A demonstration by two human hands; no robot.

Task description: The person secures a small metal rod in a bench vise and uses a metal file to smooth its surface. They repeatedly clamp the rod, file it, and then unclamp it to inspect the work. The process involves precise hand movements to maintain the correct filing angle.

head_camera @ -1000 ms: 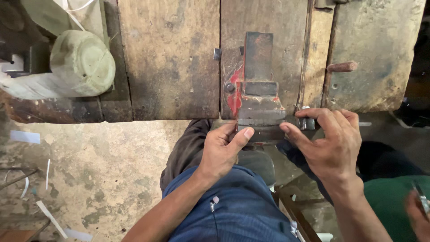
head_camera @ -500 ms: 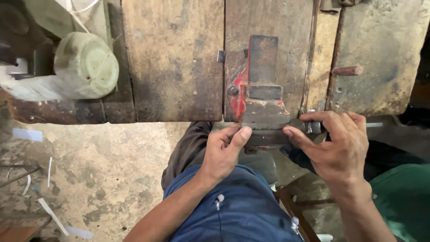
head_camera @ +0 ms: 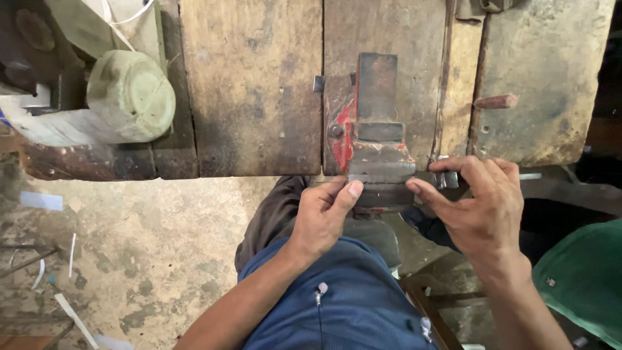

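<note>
A rusty bench vise (head_camera: 376,129) with red paint patches is bolted to the front edge of a worn wooden workbench (head_camera: 253,91). My left hand (head_camera: 324,217) grips the left end of the vise's front jaw, thumb pressed along its face. At the jaw's right end is my right hand (head_camera: 483,207), with the index finger pointing at the jaw. Its fingers pinch a small grey metal piece (head_camera: 447,178). A thin metal bar (head_camera: 530,175) sticks out to the right behind that hand. My blue-clad lap (head_camera: 343,304) is below.
A pale green round container (head_camera: 129,97) lies on the bench's left part, next to dark metal parts. A rusty pin (head_camera: 495,102) rests on the right plank. Green cloth (head_camera: 583,279) is at the right edge. Scraps litter the concrete floor (head_camera: 129,259).
Both hands stay at the vise's front jaw. My right index finger has edged closer to the jaw, and the view has shifted slightly.
</note>
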